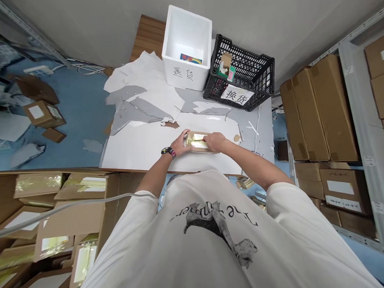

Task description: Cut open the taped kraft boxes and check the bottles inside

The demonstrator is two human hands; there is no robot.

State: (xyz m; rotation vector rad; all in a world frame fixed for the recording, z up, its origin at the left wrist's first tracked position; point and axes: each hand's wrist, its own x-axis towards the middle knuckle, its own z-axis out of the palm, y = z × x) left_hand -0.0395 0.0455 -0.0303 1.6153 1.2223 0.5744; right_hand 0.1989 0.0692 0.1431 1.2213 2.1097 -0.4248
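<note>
A small cardboard box (204, 150) with shiny yellowish tape and a white label lies flat on the white-covered table (135, 148), close to its front edge. My left hand (180, 144), below a dark patterned wristband, grips the box's left end. At the box's right part is my right hand (214, 142), its fingers closed round a small tool with a red part. The tool's thin dark tip points left over the tape. Most of the tool is hidden in the hand.
Behind the box stand a white foam bin (184, 76) and a black crate (261, 96), both with handwritten labels. Torn sheets (140, 75) cover the table's left. A large carton (112, 200) of taped boxes is at lower left; shelves (360, 103) with cartons line the right.
</note>
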